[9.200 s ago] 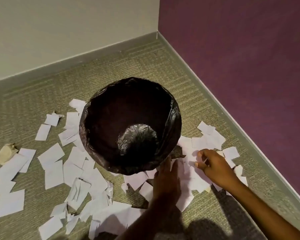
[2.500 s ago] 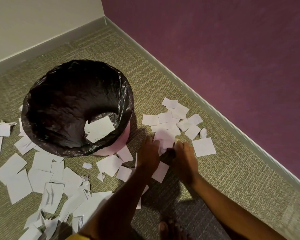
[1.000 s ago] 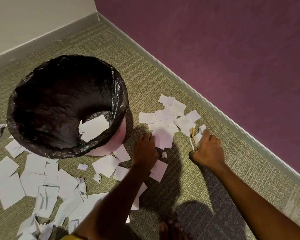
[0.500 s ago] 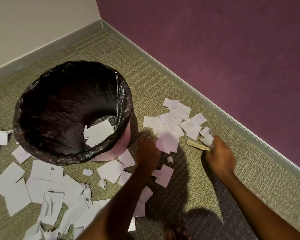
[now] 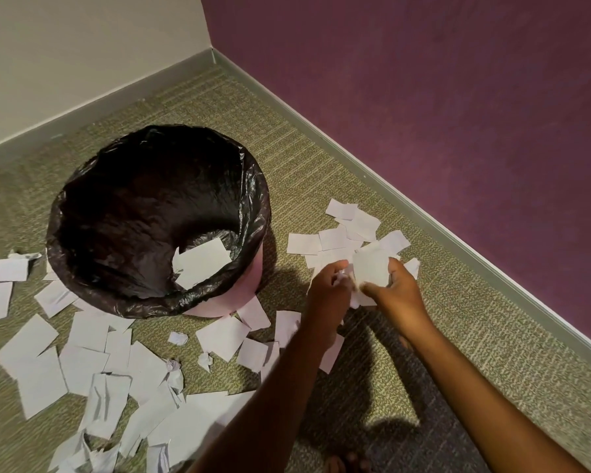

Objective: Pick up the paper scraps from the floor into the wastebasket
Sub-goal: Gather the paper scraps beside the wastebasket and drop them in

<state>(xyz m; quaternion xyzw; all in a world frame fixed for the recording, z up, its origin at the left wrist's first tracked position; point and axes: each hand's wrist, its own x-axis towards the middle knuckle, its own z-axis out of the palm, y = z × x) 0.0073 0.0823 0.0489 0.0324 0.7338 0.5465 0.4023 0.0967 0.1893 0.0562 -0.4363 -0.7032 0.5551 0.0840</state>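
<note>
A pink wastebasket [image 5: 219, 302] lined with a black bag [image 5: 253, 213] stands on the carpet, with a few white scraps [image 5: 202, 259] lying inside. To its right my right hand [image 5: 394, 291] grips a bunch of white paper scraps [image 5: 371, 269]. My left hand [image 5: 328, 290] is closed on small scraps just left of that bunch, and the two hands touch. Behind them a cluster of loose scraps [image 5: 348, 230] lies on the floor. Many more scraps [image 5: 82, 356] cover the carpet in front and left of the basket.
A purple wall [image 5: 458, 114] with a grey baseboard [image 5: 423, 216] runs along the right. A cream wall [image 5: 82, 56] closes the back, meeting it in a corner. Small crumpled paper balls [image 5: 177, 337] lie among the flat pieces. Toes [image 5: 345, 464] show at the bottom edge.
My right hand has swung left with its scraps and now meets my left hand. My left hand lifted slightly off the floor. The view shifted a little.
</note>
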